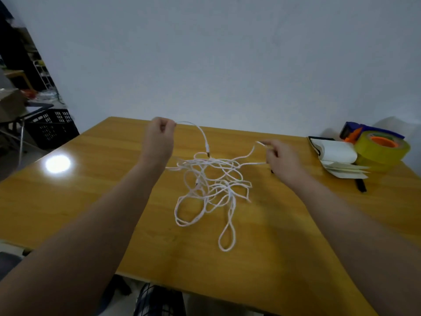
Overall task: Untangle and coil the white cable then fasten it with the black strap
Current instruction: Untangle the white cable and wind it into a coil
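Wooden table [91,201]: left hand [159,137] and right hand [282,159] each pinch a strand of the tangled white cable [211,179]; pulling apart could tighten its knots.

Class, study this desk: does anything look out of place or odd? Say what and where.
The white cable lies in a tangled heap on the table, loops crossing; left hand and right hand each pinch a strand.

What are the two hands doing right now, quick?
Left hand: closed, pinching a raised strand of the white cable.
Right hand: blurred, but it seems to be pinching another strand of the same cable.
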### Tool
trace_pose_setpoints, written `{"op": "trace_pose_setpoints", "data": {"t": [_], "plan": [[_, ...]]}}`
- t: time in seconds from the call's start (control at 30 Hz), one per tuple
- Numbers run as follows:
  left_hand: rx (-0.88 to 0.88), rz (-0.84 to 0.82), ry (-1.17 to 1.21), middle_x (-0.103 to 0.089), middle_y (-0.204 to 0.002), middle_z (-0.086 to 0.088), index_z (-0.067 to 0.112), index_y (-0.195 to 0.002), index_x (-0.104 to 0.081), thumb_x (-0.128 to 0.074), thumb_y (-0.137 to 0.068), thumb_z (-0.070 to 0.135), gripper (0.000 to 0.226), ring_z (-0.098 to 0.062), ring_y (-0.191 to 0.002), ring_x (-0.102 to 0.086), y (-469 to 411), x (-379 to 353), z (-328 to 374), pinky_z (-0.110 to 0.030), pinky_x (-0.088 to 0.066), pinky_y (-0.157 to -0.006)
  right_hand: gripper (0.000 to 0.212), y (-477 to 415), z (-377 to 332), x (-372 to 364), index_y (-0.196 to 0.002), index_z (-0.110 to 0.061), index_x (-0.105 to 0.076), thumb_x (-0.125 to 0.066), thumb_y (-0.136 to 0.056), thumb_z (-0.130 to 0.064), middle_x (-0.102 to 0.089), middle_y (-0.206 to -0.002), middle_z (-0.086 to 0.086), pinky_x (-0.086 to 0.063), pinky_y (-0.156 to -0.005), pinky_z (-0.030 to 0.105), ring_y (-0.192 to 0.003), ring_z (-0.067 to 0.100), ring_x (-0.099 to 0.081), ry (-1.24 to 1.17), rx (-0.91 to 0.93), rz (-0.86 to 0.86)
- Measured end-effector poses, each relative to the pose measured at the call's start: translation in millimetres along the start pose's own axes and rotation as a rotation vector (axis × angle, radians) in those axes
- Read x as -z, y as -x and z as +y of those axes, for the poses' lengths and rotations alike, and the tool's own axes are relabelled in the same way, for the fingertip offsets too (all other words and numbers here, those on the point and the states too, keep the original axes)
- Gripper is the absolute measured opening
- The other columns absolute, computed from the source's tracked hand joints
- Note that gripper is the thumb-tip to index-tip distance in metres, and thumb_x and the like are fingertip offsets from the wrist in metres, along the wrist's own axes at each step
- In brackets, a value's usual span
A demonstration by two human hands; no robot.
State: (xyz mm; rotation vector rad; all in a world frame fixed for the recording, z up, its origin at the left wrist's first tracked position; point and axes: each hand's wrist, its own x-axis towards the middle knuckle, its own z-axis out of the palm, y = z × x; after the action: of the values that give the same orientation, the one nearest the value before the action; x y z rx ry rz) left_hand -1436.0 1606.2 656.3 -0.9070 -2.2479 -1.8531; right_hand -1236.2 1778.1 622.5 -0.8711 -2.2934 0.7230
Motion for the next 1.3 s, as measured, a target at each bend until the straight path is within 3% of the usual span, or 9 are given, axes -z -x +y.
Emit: {"op": "trace_pose_setpoints", "data": {"t": [0.17,0.33,0.4,0.47,0.6,0.73,0.97,1.13,1.3], "plan": [[-0.051,-0.191,0.239,-0.043,-0.066,0.003,0.012,-0.090,-0.055,-0.044,-0.099,0.015,0.014,-0.008,-0.058,-0.037,-10,-6,33,-0.020,-0.031,-0.053,0.076,6,-15,11,-0.148,-0.021,-0.015,-0.059,-0.087,-0.025,-0.010,-0.154,0.010,-0.025,-0.110,0.037,-0.140,0.028,-0.017,0.225,-0.027,-0.125],[-0.019,-0.368,0.586,-0.039,-0.068,0.000,0.016,-0.087,-0.042,-0.031,-0.104,0.015,0.020,-0.010,-0.056,-0.032,2,-26,75,-0.020,-0.028,-0.052,0.079,14,-68,-20,-0.144,-0.025,-0.026,-0.068,-0.079,-0.046,-0.051,-0.115,-0.007,-0.042,-0.085,0.027,-0.106,0.014,-0.052,-0.177,0.047,-0.458],[-0.153,-0.346,0.359,-0.038,-0.066,0.002,0.016,-0.090,-0.042,-0.032,-0.103,0.018,0.016,-0.009,-0.054,-0.034,0,-20,80,-0.020,-0.030,-0.051,0.026,10,-61,-35,-0.105,-0.019,-0.061,-0.067,-0.084,-0.034,-0.055,-0.077,-0.002,-0.043,-0.066,0.032,-0.075,0.019,-0.055,0.054,0.156,-0.480],[-0.401,-0.310,-0.116,-0.045,-0.068,0.002,0.013,-0.096,-0.045,-0.036,-0.102,0.020,0.013,-0.013,-0.058,-0.041,-8,-8,69,-0.025,-0.033,-0.055,0.023,2,-45,-30,-0.068,-0.018,-0.059,-0.062,-0.088,-0.028,-0.052,-0.061,0.000,-0.041,-0.058,0.031,-0.061,0.015,-0.052,0.076,0.165,-0.378],[-0.672,-0.368,-0.771,-0.061,-0.099,-0.013,0.009,-0.108,-0.062,-0.049,-0.096,0.032,0.029,-0.034,-0.093,-0.053,-23,15,19,-0.040,-0.040,-0.082,0.021,-2,-34,13,-0.065,-0.016,-0.062,-0.067,-0.084,-0.022,-0.040,-0.048,-0.010,-0.026,-0.046,0.017,-0.044,0.003,-0.033,-0.463,0.025,-0.009],[-0.582,-0.435,-1.105,-0.059,-0.106,-0.011,0.011,-0.100,-0.070,-0.047,-0.093,0.044,0.040,-0.033,-0.103,-0.049,-24,28,-14,-0.040,-0.037,-0.089,0.027,-9,-18,50,-0.077,-0.013,-0.058,-0.049,-0.096,-0.031,-0.040,-0.058,-0.001,-0.039,-0.053,0.024,-0.054,0.013,-0.038,-0.807,-0.172,0.162],[-0.311,-0.501,-0.360,-0.042,-0.063,0.003,0.019,-0.072,-0.040,-0.048,-0.097,0.032,0.030,-0.012,-0.057,-0.038,3,-11,32,-0.032,-0.028,-0.055,0.017,1,-66,-20,-0.105,-0.020,-0.063,-0.057,-0.091,-0.027,-0.067,-0.103,-0.003,-0.049,-0.090,0.026,-0.100,0.012,-0.062,-0.638,0.022,-0.320],[-0.397,-0.408,-0.291,-0.046,-0.083,0.006,0.017,-0.082,-0.052,-0.050,-0.096,0.030,0.019,-0.011,-0.079,-0.042,-11,-7,46,-0.029,-0.035,-0.075,0.027,0,-93,-6,-0.080,-0.013,-0.060,-0.042,-0.099,-0.018,-0.049,-0.048,-0.002,-0.042,-0.048,0.027,-0.047,0.016,-0.050,-0.746,0.064,-0.279],[-0.372,-0.239,-0.192,-0.060,-0.079,0.001,0.011,-0.081,-0.061,-0.042,-0.099,0.038,0.037,-0.020,-0.082,-0.057,-6,2,64,-0.029,-0.045,-0.074,0.021,-15,-112,26,-0.088,-0.006,-0.055,-0.036,-0.097,-0.011,-0.071,-0.083,0.015,-0.047,-0.083,0.030,-0.093,0.022,-0.068,-1.120,-0.024,-0.273]]}}
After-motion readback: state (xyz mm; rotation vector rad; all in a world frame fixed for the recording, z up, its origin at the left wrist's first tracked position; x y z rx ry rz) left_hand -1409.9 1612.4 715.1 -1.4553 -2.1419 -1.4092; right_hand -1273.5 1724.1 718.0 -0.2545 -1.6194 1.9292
